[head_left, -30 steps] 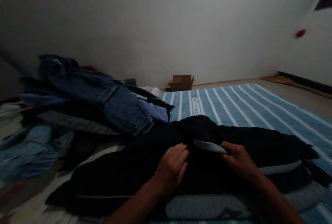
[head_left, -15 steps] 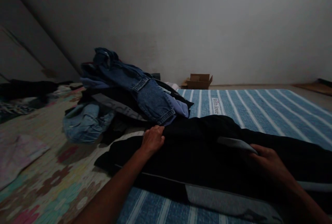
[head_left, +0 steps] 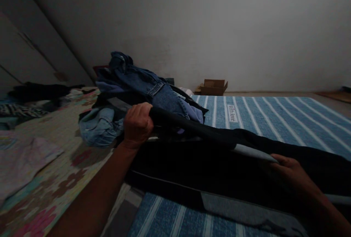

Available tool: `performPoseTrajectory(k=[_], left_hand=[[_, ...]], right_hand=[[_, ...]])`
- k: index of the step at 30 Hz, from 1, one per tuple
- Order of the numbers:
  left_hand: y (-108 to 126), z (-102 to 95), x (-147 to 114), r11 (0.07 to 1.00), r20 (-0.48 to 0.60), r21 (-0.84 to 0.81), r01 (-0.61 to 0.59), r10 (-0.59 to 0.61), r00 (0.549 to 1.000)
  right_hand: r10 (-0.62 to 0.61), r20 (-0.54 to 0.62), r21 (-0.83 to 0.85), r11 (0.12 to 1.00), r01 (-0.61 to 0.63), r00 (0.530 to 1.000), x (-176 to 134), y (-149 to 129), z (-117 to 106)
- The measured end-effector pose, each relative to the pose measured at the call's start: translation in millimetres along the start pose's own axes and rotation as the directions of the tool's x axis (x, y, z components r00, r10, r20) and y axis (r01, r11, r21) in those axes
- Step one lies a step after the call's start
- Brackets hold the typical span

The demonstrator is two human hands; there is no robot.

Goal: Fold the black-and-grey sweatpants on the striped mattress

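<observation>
Lifted since half a sec ago: left hand, then low on the black garment, now raised w/ a fold of it, centre-left of frame, before the denim pile. Means cloth is being drawn up & stretched. Fist closed tight on the edge. Right hand, lower right, fingers flat, pressing near grey trim; garment spread across striped mattress.

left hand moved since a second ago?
Yes. The left hand has gone left and up, lifting an edge of the black garment toward the jeans pile. The right hand stays on the garment's grey strip.
</observation>
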State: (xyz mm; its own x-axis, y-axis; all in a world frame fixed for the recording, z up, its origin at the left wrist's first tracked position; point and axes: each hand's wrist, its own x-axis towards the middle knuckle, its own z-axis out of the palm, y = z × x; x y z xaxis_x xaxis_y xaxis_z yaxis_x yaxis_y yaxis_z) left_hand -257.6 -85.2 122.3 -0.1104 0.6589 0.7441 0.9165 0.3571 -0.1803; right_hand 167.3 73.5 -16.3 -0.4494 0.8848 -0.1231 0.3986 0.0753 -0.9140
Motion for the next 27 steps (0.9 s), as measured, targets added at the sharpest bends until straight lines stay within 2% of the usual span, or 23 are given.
performPoseTrajectory(k=[2, 6, 8, 10, 13, 16, 18, 21, 24, 27], left_hand=[[-13, -6.0, -19, 0.999, -0.059, 0.018, -0.04, 0.041, 0.997], [-25, -4.7, -89, 0.998, 0.073, 0.001, -0.06, 0.06, 0.996], [-25, -1.6, -123, 0.998, 0.178, -0.041, -0.053, 0.06, 0.982], [-25, 0.4, -147, 0.999, 0.213, -0.049, -0.001, 0.011, 0.977], [-28, 0.3, -160, 0.996, 0.219, 0.009, 0.091, -0.09, 0.972], [-31, -1.3, -157, 0.99, 0.271, 0.071, 0.122, -0.137, 0.953], [-30, -2.0, -152, 0.983, 0.298, 0.118, 0.144, -0.173, 0.939], [-27, -2.4, -147, 0.96, 0.296, 0.199, 0.196, -0.25, 0.922], [-25, -4.0, -145, 0.947, 0.312, 0.222, 0.234, -0.296, 0.903], [-26, -8.0, -144, 0.952, 0.32, 0.183, 0.247, -0.295, 0.9]], right_hand=[[-0.015, 0.096, -0.035, 0.999, 0.019, 0.995, -3, 1, 2], [-0.058, 0.264, -0.23, 0.966, 0.121, 0.963, -10, -5, 8], [-0.05, 0.296, -0.381, 0.91, 0.166, 0.954, -12, -6, 10], [-0.039, 0.299, -0.496, 0.847, 0.19, 0.953, -12, -4, 11], [-0.089, 0.268, -0.607, 0.758, 0.239, 0.959, -11, 6, 11], [-0.263, 0.188, -0.687, 0.653, 0.318, 0.946, -13, 18, 17], [-0.45, 0.152, -0.717, 0.562, 0.412, 0.88, -16, 21, 27], [-0.672, 0.173, -0.751, 0.383, 0.538, 0.72, -23, 16, 48], [-0.757, 0.215, -0.781, 0.246, 0.574, 0.617, -26, 3, 70], [-0.777, 0.271, -0.793, 0.155, 0.59, 0.569, -27, -8, 86]])
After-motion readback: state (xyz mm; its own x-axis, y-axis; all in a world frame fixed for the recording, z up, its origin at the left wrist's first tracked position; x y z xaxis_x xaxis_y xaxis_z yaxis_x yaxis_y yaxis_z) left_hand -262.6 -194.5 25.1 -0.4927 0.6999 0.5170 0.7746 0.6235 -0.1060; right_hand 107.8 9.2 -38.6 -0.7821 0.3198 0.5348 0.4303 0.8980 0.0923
